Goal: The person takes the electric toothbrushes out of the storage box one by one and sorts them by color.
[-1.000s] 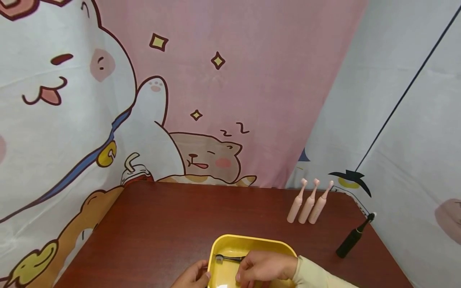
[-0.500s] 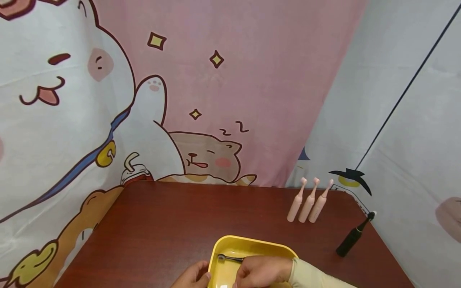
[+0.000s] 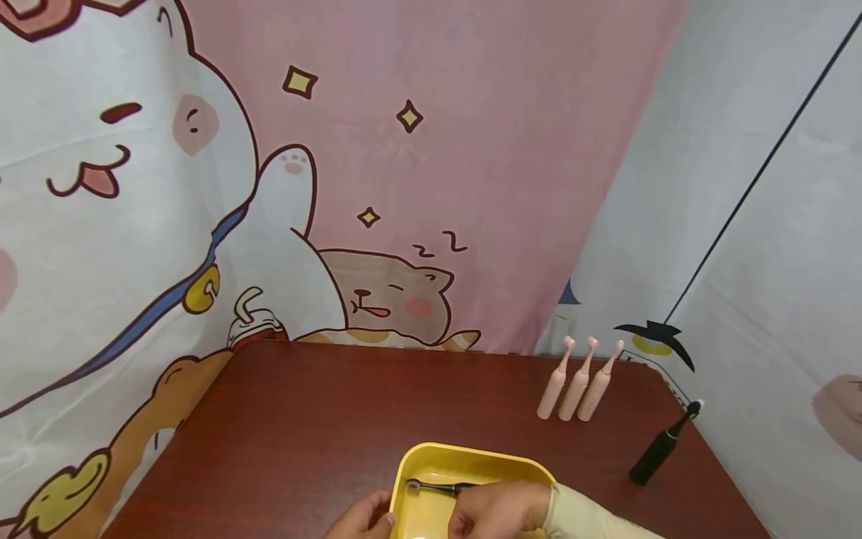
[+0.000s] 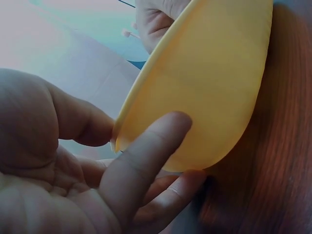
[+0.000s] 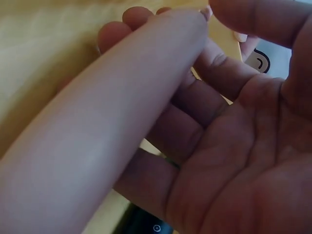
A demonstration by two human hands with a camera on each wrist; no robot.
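In the head view a yellow plastic tray (image 3: 397,490) lies at the near edge of the table. My left hand (image 3: 364,518) pinches its left rim; the left wrist view shows fingers on the outside of the tray wall (image 4: 219,83). My right hand (image 3: 494,510) is inside the tray. In the right wrist view its fingers curl behind a smooth pink electric toothbrush handle (image 5: 112,107), with the thumb near its upper end. A black electric toothbrush (image 3: 441,486) lies in the tray, its head to the left, partly covered by the right hand.
Three pink electric toothbrushes (image 3: 576,385) stand side by side at the back right of the dark red table (image 3: 323,419). Another black electric toothbrush (image 3: 656,453) stands near the right table edge. A cartoon-printed cloth (image 3: 498,150) hangs behind the table.
My right hand has shifted slightly within the tray, and more of the black toothbrush shows beside it. The left hand keeps its hold on the rim.
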